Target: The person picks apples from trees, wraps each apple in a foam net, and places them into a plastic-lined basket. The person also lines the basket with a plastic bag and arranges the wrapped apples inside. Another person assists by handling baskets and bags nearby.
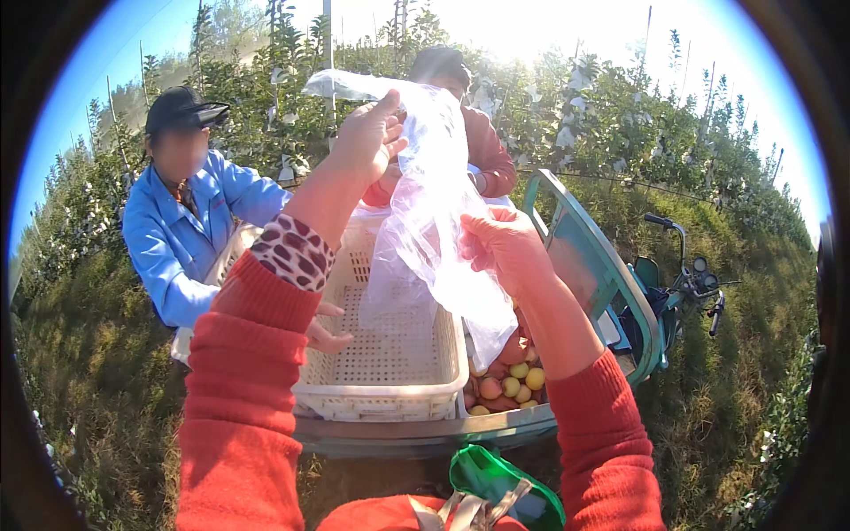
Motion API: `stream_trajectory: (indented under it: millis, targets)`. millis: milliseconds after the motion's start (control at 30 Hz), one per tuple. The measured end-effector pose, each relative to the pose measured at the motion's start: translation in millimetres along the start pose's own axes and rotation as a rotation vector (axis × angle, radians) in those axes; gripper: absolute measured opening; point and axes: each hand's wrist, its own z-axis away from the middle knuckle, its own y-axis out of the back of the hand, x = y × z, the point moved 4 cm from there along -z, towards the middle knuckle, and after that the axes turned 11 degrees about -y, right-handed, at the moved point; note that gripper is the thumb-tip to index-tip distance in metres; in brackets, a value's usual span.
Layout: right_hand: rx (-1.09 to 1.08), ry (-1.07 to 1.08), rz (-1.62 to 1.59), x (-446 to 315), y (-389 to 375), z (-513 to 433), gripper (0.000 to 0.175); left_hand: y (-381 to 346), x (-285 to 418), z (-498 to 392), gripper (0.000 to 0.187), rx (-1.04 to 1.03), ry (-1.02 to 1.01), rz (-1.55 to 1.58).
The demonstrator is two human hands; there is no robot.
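A thin clear plastic liner (425,192) hangs in the air before me, bright in the sun. My right hand (501,245) pinches its right side between thumb and fingers. Higher up, my left hand (368,139) is against the liner's left edge, thumb raised and fingers curved; whether it grips the film cannot be seen. Under the liner stands a white perforated plastic crate (382,391), its visible floor bare. Several yellow and red apples (511,386) lie to the right of the crate, partly covered by the liner's lower end.
A person in a blue jacket (179,232) reaches toward the crate from the left. Another person in dark red (488,149) is across, partly behind the liner. The crate rests in a green cart (597,279) with handlebars (697,275). A green bag (495,474) is below me; orchard trees (578,106) surround.
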Motion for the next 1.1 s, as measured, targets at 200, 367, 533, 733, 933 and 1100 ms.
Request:
stream_trajectory:
  millis: [200, 367, 533, 733, 933, 1100]
  targets:
    - [-0.101, -0.081, -0.184, 34, -23, -49, 0.026, 51, -61, 119, 0.045, -0.252, -0.192, -0.407]
    - [-0.33, -0.263, -0.321, 62, -48, -66, 0.021, 71, -87, 109, 0.027, -0.175, -0.194, -0.431]
    - [-0.155, -0.203, -0.038, 82, -44, -91, 0.023, 100, -97, 94, 0.022, -0.117, -0.031, -0.453]
    - [-0.099, -0.239, -0.258, 101, -37, -106, 0.023, 112, -103, 93, 0.02, -0.072, 0.055, -0.328]
    - [-0.066, -0.252, -0.515, 114, -16, -115, 0.021, 146, -120, 81, 0.023, 0.039, 0.102, -0.203]
    - [0.165, -0.276, -0.988, 116, 30, -143, 0.018, 198, -142, 61, 0.02, 0.291, 0.174, 0.423]
